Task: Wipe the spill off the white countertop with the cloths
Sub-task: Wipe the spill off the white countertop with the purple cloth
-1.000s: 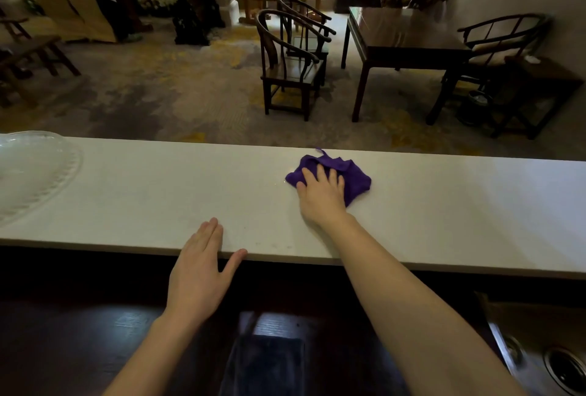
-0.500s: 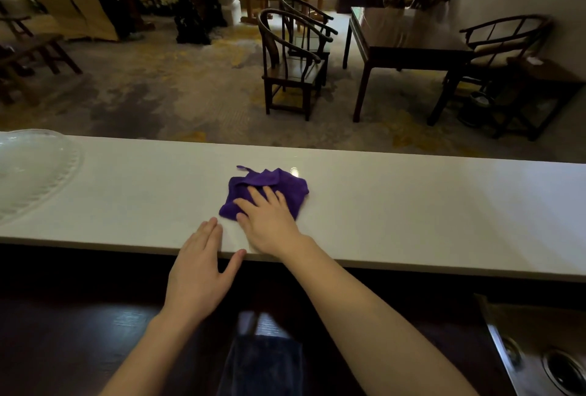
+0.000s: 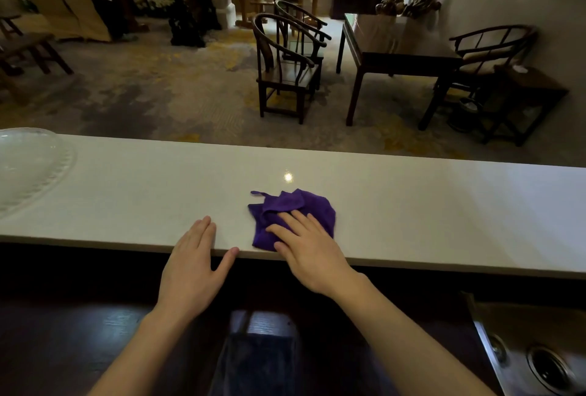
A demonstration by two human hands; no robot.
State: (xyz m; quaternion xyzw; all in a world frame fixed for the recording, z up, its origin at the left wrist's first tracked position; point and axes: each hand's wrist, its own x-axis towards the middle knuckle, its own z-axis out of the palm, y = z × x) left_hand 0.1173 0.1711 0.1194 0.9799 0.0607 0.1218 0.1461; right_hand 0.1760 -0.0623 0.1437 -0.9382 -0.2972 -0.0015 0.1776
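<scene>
A crumpled purple cloth (image 3: 293,210) lies on the white countertop (image 3: 428,205), near its front edge at the middle. My right hand (image 3: 309,245) presses flat on the cloth's near half, fingers spread and pointing up and left. My left hand (image 3: 193,264) rests flat on the counter's front edge just left of the cloth, fingers together, thumb out, holding nothing. I see no visible spill on the surface; a small light glint shows just behind the cloth. Only one cloth is in view.
A clear glass plate (image 3: 30,167) sits at the counter's far left. A metal sink (image 3: 539,357) is at the bottom right below the counter. Beyond the counter are dark wooden chairs (image 3: 285,72) and a table (image 3: 399,46) on the carpet.
My right hand slid the cloth from the right of centre leftward toward the left hand, then back a little to the right and nearer the front edge. The left hand stayed in place.
</scene>
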